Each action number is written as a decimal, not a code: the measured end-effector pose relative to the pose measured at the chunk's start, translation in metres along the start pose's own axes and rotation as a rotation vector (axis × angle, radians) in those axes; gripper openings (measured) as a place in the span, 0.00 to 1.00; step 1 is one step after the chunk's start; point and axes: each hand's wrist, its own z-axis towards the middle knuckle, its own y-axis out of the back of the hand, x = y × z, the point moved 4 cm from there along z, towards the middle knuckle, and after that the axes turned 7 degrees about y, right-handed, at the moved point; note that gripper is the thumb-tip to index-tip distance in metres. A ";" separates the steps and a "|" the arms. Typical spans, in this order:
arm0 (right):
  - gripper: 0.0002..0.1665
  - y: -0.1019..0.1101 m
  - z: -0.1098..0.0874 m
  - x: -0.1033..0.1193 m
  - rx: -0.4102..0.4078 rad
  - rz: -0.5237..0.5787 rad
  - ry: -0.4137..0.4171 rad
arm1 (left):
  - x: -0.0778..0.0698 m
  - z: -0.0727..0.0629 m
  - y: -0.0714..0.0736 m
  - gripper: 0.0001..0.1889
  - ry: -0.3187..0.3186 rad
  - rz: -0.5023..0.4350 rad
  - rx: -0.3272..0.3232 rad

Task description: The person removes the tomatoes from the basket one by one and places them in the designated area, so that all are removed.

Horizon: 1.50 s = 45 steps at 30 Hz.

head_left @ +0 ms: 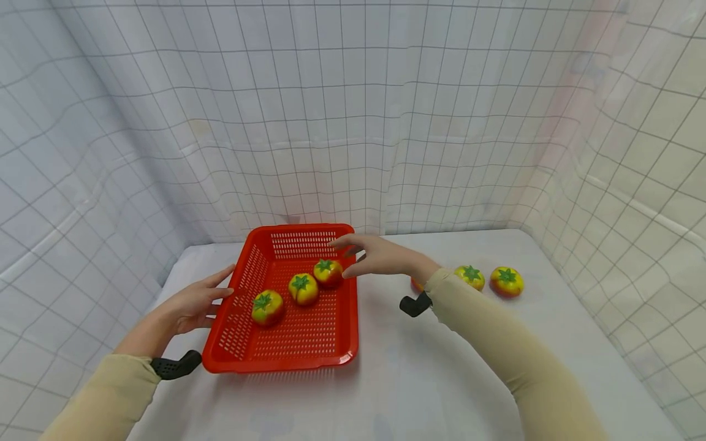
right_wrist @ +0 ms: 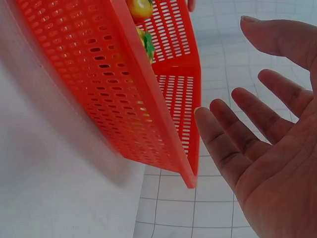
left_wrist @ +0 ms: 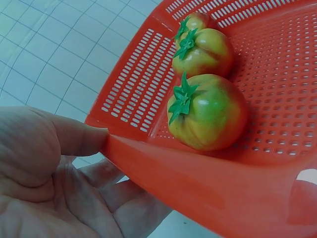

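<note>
A red plastic basket with slotted walls stands on the table, left of centre. Three yellow-red tomatoes with green star-shaped tops lie in it: a left one, a middle one and a right one. My left hand holds the basket's left rim; in the left wrist view the thumb is on top and the fingers are underneath. Over the basket's right rim hovers my right hand, fingers spread and loosely bent. The right wrist view shows its palm with nothing in it.
On the white table, right of the basket, lie a tomato and another tomato. A third tomato is mostly hidden behind my right wrist. White grid-patterned curtains enclose the table at the back and sides.
</note>
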 end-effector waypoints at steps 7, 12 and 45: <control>0.37 -0.015 0.026 0.011 0.056 -0.048 0.011 | 0.000 0.000 0.001 0.38 -0.015 0.005 0.044; 0.37 -0.026 0.043 0.020 0.095 -0.036 0.051 | 0.001 -0.002 0.003 0.38 -0.024 0.010 0.076; 0.39 -0.094 0.116 0.030 0.281 -0.295 -0.023 | 0.003 -0.002 0.006 0.37 -0.032 -0.018 0.078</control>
